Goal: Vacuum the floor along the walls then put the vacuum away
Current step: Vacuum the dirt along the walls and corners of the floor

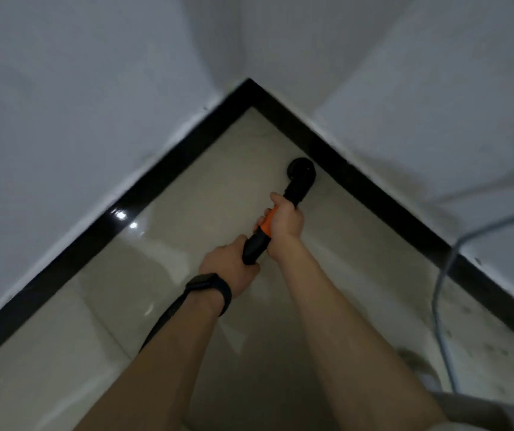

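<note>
Both hands grip the vacuum wand (260,241) — right hand (282,219) nearer the nozzle (301,172), left hand (231,265) behind — its long axis aimed at the floor's (187,213) right-hand skirting (374,194), nozzle just beside it.

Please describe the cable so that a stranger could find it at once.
Start at the right white wall and follow its black skirting toward the camera. A cable crosses it and runs down over the pale floor. It alone is thin, grey and curved.
</note>
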